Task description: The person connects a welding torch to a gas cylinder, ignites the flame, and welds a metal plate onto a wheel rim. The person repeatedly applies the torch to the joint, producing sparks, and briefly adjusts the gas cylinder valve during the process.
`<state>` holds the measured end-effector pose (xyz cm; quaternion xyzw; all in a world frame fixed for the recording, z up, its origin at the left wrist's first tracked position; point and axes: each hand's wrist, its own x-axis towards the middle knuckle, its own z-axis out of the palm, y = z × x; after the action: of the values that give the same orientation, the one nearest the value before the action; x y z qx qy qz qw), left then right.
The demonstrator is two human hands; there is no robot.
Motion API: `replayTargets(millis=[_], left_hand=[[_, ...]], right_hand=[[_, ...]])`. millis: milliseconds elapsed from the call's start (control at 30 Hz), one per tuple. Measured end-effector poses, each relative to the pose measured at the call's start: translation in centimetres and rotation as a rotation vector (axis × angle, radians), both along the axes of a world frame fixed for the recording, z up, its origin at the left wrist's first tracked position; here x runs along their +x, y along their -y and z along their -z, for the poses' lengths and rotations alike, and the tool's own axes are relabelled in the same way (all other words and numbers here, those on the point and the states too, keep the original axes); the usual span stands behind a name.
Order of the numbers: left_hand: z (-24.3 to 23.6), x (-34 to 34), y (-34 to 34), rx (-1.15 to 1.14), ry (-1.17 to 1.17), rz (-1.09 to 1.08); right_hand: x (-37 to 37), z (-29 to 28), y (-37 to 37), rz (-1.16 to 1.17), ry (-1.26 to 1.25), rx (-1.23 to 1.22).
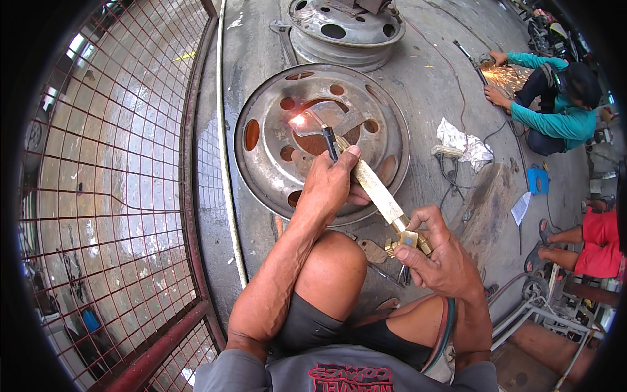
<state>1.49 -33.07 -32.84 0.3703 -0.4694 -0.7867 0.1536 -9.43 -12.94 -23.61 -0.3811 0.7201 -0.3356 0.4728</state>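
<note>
A steel wheel rim [264,157] with round holes lies flat on the floor before me. Over its centre, a bright glowing spot burns at the tip of a gas torch [379,194] with a pale handle and brass fittings. My left hand [326,186] is closed near the torch's front, with a black cylindrical piece [330,142] sticking up from the fingers; how that piece joins the torch is hidden. My right hand [441,258] wraps around the brass valve end, thumb and fingers on the fittings. Hoses [447,333] run down beside my right forearm.
A second wheel rim [346,49] and an adjustable wrench [285,42] lie beyond. Red wire mesh fencing [124,163] stands at left. At far right, a person in a teal shirt [555,124] works amid sparks. White cloth [465,144], cables and a metal-framed cart [548,320] are also right.
</note>
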Motion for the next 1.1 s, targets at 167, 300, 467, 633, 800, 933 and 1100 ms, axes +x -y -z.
replayTargets(millis=[167, 300, 467, 633, 800, 933, 1100], left_hand=[[0.04, -0.05, -0.05, 0.009, 0.005, -0.003], [-0.24, 0.11, -0.06, 0.035, -0.002, -0.007], [-0.29, 0.04, -0.07, 0.04, -0.008, -0.001], [-0.53, 0.01, -0.12, 0.041, -0.008, -0.01], [-0.43, -0.02, -0.09, 0.043, -0.011, -0.007], [-0.33, 0.0, -0.02, 0.044, -0.008, -0.003], [-0.19, 0.01, 0.02, 0.049, 0.0, 0.004]], right_hand=[[0.03, -0.28, 0.09, 0.011, -0.005, 0.027], [0.13, -0.87, 0.27, 0.043, -0.013, 0.093], [0.1, -0.82, 0.2, 0.043, -0.022, 0.084], [0.07, -0.77, 0.16, 0.042, -0.019, 0.083], [0.06, -0.75, 0.16, 0.032, -0.03, 0.08], [0.11, -0.72, 0.21, 0.03, -0.028, 0.068], [-0.04, -0.45, 0.0, 0.003, -0.046, 0.033]])
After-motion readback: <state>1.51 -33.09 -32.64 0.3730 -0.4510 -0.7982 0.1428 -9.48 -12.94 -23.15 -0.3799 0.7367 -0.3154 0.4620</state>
